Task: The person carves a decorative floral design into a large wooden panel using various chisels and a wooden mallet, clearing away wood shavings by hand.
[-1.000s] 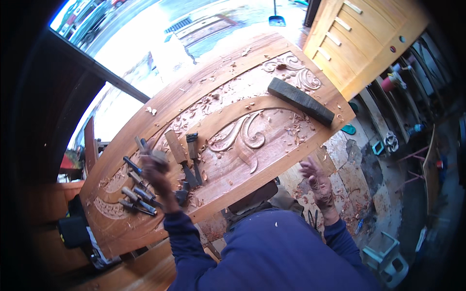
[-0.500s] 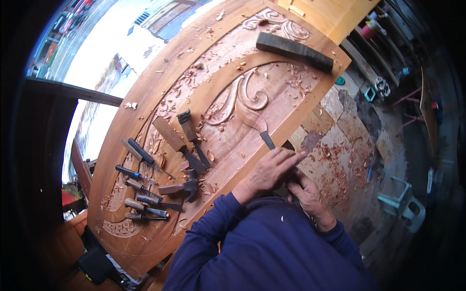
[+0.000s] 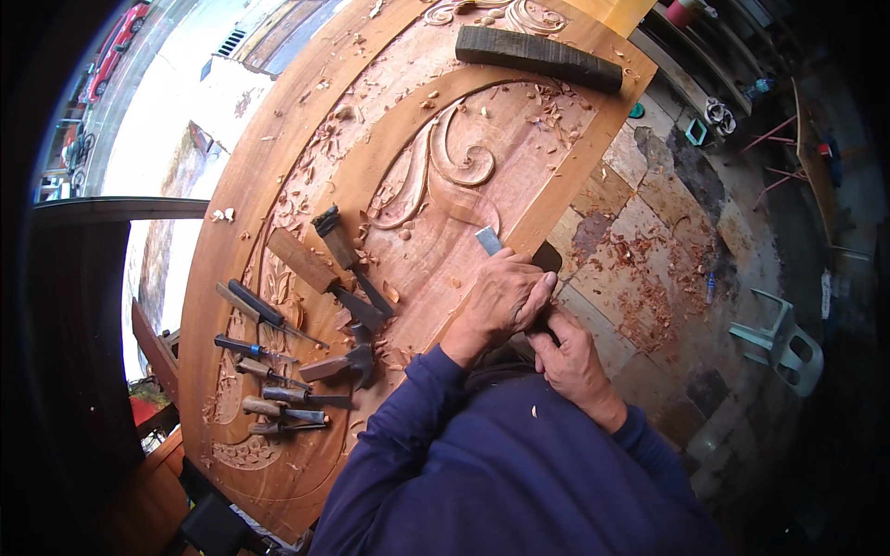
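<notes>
My left hand (image 3: 501,301) lies over the panel's near edge with its fingers wrapped round a chisel. The chisel's flat steel blade (image 3: 488,241) sticks out past the knuckles, onto the carved wooden panel (image 3: 436,269). Close behind it, my right hand (image 3: 573,363) is closed on the chisel's rear part, which is mostly hidden between the two hands. Beyond the blade rises a carved scroll (image 3: 464,167) of curling leaves. A dark rounded thing (image 3: 548,258) shows just past my left fingers; its kind cannot be made out.
Several chisels (image 3: 264,350) and a hammer-like tool (image 3: 348,363) lie on the panel at the left, beside wooden-handled tools (image 3: 306,261). A dark wooden block (image 3: 538,58) rests at the far end. Shavings litter the tiled floor (image 3: 640,278). A pale green plastic stool (image 3: 779,338) stands right.
The view has shifted a little. My hands have turned the chisel, so its blade now shows a bright, broad face and less length past my left hand.
</notes>
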{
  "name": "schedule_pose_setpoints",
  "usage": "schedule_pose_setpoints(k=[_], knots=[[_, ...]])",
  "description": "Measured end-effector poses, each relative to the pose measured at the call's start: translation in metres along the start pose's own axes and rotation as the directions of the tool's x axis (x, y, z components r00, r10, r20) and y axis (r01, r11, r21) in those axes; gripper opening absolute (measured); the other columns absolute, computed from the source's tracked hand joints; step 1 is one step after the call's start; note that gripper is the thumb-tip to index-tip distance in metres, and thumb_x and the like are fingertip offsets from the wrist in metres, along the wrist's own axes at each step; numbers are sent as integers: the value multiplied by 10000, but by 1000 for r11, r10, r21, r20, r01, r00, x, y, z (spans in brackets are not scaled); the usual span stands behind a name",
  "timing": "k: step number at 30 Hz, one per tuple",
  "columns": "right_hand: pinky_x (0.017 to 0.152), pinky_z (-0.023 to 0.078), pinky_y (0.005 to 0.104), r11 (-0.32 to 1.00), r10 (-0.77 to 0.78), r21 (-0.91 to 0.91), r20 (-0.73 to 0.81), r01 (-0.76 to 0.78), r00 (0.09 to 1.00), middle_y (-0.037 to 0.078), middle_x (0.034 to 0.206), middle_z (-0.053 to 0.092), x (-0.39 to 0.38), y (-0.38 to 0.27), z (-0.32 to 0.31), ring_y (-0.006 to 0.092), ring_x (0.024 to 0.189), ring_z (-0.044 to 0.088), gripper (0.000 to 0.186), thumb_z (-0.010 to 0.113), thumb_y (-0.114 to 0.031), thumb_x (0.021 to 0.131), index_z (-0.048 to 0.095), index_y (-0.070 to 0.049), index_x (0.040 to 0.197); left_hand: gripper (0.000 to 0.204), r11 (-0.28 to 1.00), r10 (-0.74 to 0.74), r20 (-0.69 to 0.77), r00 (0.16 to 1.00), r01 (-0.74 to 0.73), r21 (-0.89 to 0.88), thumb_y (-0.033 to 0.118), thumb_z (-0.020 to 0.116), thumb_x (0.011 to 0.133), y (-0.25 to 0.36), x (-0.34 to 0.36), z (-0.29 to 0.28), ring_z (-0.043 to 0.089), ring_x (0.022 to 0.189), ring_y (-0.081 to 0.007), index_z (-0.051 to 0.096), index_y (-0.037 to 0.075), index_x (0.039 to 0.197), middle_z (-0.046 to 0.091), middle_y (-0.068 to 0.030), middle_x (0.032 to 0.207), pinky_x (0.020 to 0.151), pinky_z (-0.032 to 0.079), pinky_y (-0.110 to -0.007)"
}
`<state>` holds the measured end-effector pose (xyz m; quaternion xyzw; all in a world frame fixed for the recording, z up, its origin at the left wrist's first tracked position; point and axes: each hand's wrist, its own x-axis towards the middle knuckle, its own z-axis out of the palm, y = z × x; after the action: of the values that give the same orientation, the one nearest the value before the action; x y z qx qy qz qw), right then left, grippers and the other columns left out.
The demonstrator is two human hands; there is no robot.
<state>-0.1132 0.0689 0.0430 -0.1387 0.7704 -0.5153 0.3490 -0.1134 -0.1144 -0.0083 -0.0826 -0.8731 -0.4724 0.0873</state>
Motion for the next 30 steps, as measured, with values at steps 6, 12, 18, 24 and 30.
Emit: schedule_pose_setpoints(k=[6, 12, 18, 24, 30], knots=[[931, 543, 472, 999, -31, -26, -25, 30, 999, 251, 1127, 673, 2, -10, 6, 432, 1048, 666, 291, 641, -21, 992, 672, 40, 1275, 428, 993, -6, -85, 996, -5, -119, 226, 528, 1079, -7, -1, 1, 549, 708, -337, 570, 75, 680, 593, -130, 672, 727, 412, -451], [1018, 531, 468, 885, -435, -289, -230, 366, 870, 219, 1184, 683, -20, -18, -1, 343, 1131, 662, 299, 663, -82, 988, 694, 39, 1259, 460, 996, -6, -135, 991, -6, -91, 191, 560, 1067, -12, -4, 9, 527, 659, -337, 544, 71, 624, 572, -125, 635, 675, 402, -448], [974, 499, 408, 891, -421, 2, -372, 454, 827, 213, 1164, 683, 14, -10, -1, 325, 1079, 645, 411, 420, -254, 1004, 722, 20, 1051, 459, 987, -20, -268, 963, -23, -157, 168, 551, 1051, -17, 11, 9, 483, 586, -329, 514, 73, 603, 510, -113, 583, 642, 385, -444], [1015, 496, 381, 912, -396, -19, -307, 410, 866, 176, 1207, 662, -22, 9, 2, 274, 1117, 633, 333, 495, -179, 1013, 680, 31, 1193, 279, 990, 139, -383, 913, -135, 38, 174, 629, 952, -44, -7, 39, 571, 623, -326, 555, 102, 693, 501, -103, 640, 585, 423, -481], [574, 430, 220, 942, 51, 334, -23, -41, 998, 98, 1111, 670, -2, -14, -3, 91, 662, 551, 595, 627, -128, 1065, 399, -41, 1607, 246, 984, 159, -380, 911, -116, 133, 324, 673, 934, -26, -1, 35, 648, 771, -288, 668, 168, 745, 640, -63, 734, 738, 492, -460]])
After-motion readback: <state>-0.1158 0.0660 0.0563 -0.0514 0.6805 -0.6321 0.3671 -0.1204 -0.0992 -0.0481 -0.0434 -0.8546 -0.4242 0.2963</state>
